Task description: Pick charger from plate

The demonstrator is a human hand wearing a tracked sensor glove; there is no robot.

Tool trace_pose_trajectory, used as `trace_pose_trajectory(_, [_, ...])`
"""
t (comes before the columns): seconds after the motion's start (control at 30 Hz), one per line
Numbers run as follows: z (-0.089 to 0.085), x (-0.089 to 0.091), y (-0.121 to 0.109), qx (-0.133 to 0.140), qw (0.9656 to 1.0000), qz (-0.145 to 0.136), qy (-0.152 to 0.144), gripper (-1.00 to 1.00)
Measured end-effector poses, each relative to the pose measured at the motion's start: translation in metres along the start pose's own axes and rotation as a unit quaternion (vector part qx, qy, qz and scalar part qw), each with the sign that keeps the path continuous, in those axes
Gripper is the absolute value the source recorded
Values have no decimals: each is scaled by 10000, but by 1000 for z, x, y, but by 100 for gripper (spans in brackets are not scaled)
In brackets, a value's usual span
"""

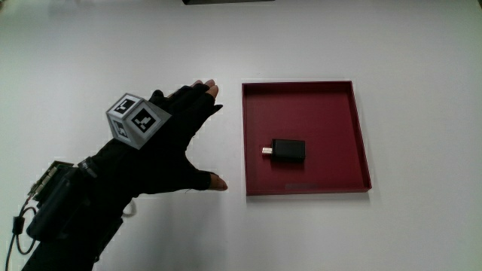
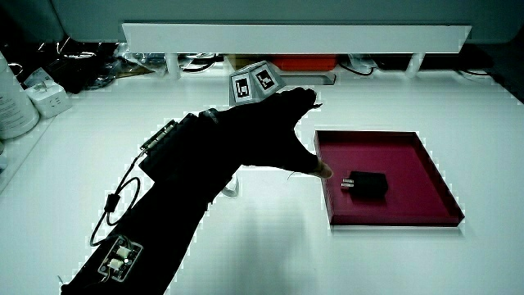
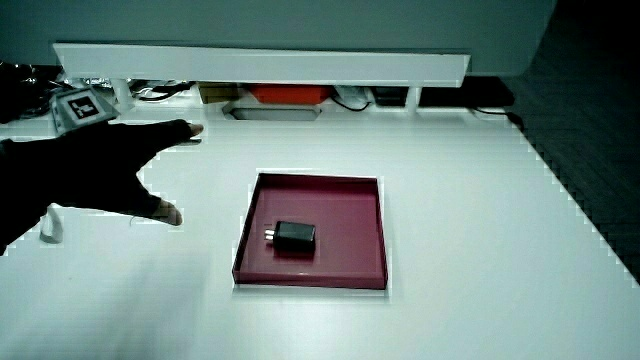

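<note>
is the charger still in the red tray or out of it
In. The charger lies flat on the tray floor; the open hand is beside the tray, not touching.

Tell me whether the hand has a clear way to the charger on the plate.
Probably yes. The hand is beside the plate with fingers spread, holding nothing. The charger lies alone and uncovered in it, and only the low rim stands between them.
</note>
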Motion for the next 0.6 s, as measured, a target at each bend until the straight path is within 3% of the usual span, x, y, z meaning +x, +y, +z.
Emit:
trace_pose_trajectory(0.03, [-2,-2,2,-33,9998,87,-202,0])
trace_pose_trajectory(0.07, [-4,-2,5,7,9998,-80,-188,0])
trace_pose_trajectory(0.13, [-8,-3,11,-51,9995,-48,-322,0])
trace_pose_trajectory(0.17, [-11,0,12,-267,9960,471,-714,0])
trace_pose_trajectory(0.23, [-19,-3,22,-106,9975,13,-691,0])
trace_pose_trajectory(0.27, [-23,-3,27,-128,9977,103,-665,0])
trace_pose_trajectory(0.3, [-26,-3,32,-62,9987,-158,-471,0])
trace_pose_trajectory(0.33, [-29,-2,37,8,9997,-253,21,0])
trace_pose_trajectory(0.4, [-31,4,41,-64,9999,-60,110,0])
trace_pose_trajectory(0.57, [-45,3,61,-15,9994,-175,310,0])
trace_pose_trajectory(0.6, [-47,5,63,-35,9993,-2,381,0])
